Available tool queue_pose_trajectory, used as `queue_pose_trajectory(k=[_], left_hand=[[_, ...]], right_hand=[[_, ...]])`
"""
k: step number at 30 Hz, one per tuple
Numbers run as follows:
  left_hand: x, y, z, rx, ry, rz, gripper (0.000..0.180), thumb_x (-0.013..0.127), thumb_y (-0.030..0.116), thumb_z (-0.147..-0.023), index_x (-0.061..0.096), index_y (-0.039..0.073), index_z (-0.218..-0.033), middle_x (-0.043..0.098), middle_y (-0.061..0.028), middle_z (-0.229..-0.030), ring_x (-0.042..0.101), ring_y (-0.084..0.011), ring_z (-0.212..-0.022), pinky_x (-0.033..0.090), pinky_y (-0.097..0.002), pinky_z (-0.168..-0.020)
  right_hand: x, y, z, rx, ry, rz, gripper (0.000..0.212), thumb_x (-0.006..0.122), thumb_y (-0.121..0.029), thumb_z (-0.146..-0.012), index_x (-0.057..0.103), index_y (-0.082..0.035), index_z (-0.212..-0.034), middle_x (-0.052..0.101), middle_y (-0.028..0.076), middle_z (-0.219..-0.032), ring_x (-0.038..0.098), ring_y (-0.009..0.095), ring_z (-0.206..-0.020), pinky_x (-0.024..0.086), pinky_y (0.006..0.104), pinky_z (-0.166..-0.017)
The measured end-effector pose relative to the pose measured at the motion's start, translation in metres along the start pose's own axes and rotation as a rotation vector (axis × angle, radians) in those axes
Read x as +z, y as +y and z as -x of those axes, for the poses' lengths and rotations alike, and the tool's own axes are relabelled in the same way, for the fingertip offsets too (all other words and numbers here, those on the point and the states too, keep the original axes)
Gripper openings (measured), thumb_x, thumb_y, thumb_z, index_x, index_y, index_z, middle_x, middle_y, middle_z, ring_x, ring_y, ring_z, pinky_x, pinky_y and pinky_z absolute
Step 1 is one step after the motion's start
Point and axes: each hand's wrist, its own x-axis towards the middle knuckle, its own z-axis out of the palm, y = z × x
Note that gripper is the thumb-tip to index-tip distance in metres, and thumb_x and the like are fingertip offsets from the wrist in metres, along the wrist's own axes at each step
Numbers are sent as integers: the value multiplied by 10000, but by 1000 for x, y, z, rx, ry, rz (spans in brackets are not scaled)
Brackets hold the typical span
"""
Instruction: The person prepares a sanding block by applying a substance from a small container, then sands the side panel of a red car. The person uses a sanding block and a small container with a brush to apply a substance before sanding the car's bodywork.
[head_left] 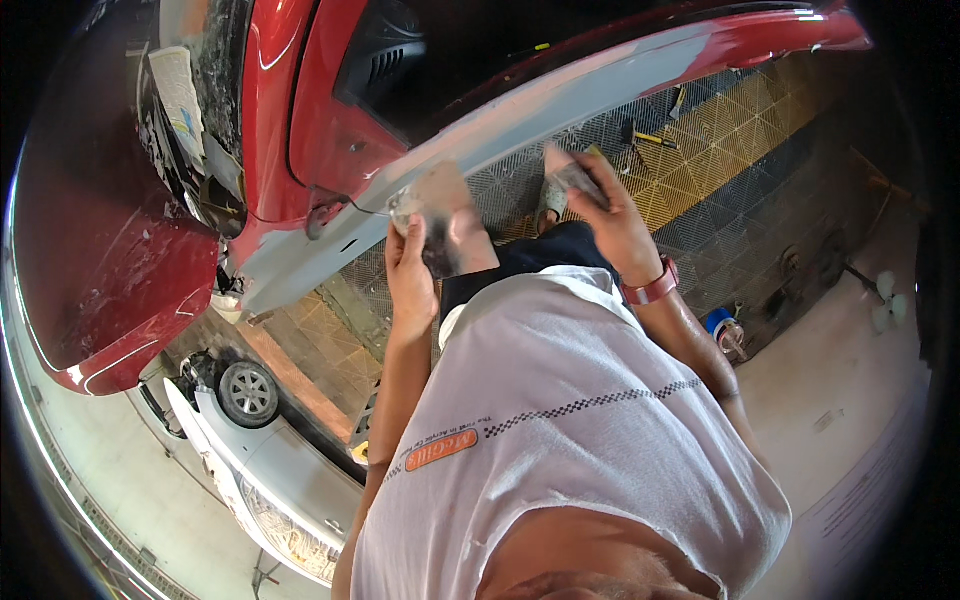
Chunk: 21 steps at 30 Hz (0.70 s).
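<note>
My left hand (410, 278) grips the edge of a flat, shiny plate (462, 222), thumb on top, with a pale smear near its far left corner. My right hand (618, 228), a red watch on its wrist, closes around a thin, flat spreader (574, 176) that is blurred by motion. The spreader is held apart from the plate, to its right. Just beyond both hands runs the lower side of a red car (345, 150), its sill (500, 118) coated in dull grey with a pinkish patch.
The red car's door opening gapes at the top. A hammer (655, 139) lies on the black and yellow floor tiles (700, 140). At the right are a blue-topped container (724, 330) and a small fan (886, 290). A white car (290, 455) stands at the lower left.
</note>
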Motion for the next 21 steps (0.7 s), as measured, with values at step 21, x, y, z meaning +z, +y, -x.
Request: queue_pose_trajectory(k=[21], left_hand=[[-131,57,18,-81,-234,271,475,611,281,-1116,518,26,-1506,657,-154,-1388,681,-291,-1237,580,-445,-1018]], right_hand=[[241,-108,84,-595,-138,674,631,642,-73,-968,546,-295,-1551,493,190,-1535,518,464,-1458,453,621,-1174]])
